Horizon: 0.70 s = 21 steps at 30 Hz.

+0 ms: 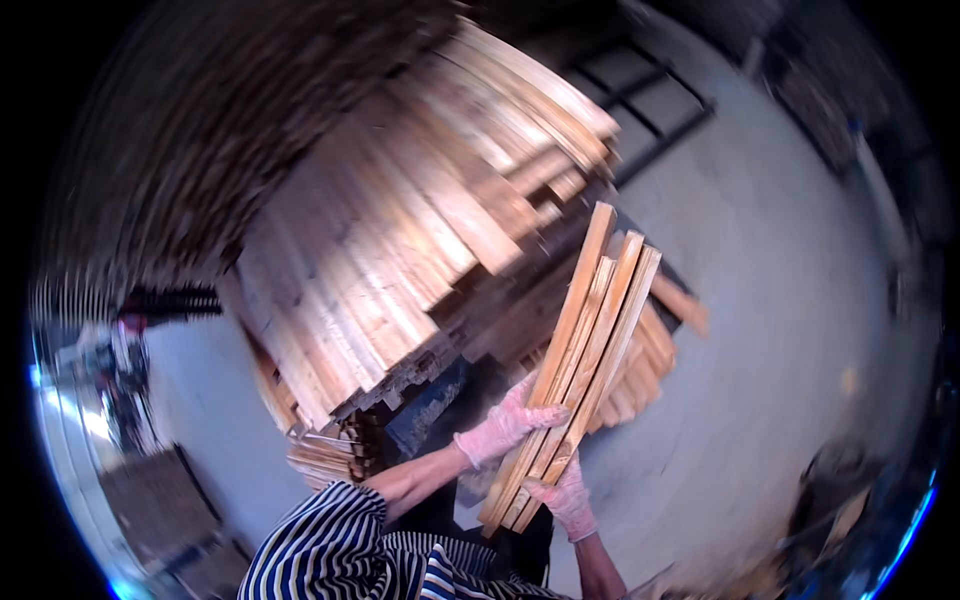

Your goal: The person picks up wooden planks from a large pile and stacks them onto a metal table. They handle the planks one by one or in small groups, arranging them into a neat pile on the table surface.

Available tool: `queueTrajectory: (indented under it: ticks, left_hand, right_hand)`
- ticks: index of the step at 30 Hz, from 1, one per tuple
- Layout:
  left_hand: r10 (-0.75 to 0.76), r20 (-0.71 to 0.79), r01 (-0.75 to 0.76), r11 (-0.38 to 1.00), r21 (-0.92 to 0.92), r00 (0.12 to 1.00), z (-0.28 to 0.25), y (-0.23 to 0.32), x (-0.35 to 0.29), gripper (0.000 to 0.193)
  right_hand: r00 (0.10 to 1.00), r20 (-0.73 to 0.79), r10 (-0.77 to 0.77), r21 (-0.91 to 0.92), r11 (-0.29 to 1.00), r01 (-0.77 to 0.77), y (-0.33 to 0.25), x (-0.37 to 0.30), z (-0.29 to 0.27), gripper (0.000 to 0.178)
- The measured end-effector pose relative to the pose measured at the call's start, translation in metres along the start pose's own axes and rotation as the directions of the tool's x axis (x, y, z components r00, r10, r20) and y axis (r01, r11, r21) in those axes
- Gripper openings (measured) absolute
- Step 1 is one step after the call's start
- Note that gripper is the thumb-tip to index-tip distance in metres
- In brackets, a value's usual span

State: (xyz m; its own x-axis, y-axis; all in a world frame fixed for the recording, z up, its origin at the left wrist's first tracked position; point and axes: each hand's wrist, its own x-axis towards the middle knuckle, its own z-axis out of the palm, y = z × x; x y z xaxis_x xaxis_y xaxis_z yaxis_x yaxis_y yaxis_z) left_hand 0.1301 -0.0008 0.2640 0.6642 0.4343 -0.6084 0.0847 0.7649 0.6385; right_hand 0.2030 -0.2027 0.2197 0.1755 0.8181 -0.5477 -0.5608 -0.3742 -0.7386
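Note:
Several long, narrow wooden strips [590, 330] lie side by side in a bundle, slanting up and to the right in front of me. My left hand [510, 422], in a pale pink glove, is closed round the bundle from its left side, with the thumb over the top. Lower down on the right, my right hand [565, 500], gloved the same way, grips the near part of the bundle. The strips' undersides and some of my fingers are hidden.
A large stack of wooden boards [370, 240] fills the middle left. Beyond my bundle sits a smaller pile of wood pieces [635, 375]. A dark metal frame [655, 105] stands on the grey floor [760, 300] at the far right. More short strips [330, 455] lie left of my arm.

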Motion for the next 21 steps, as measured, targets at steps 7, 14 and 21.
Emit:
queueTrajectory:
  ticks: [7,14,21]
  left_hand:
    - [0.449,-0.18,-0.469,0.879,-0.09,0.876,-0.037,0.109,-0.07,0.085]
    - [0.709,-0.18,-0.731,0.669,-0.134,0.682,-0.091,0.219,-0.151,0.087]
    - [0.861,-0.26,-0.735,0.509,0.447,0.438,-0.181,0.207,-0.117,0.077]
  right_hand:
    - [0.919,0.362,-0.153,-0.411,0.859,0.305,-0.134,0.088,0.062,0.114]
    - [0.63,0.684,-0.368,-0.221,0.718,0.66,-0.28,0.141,0.249,0.111]
    - [0.608,0.732,-0.309,-0.43,0.483,0.763,-0.218,0.238,0.288,0.057]
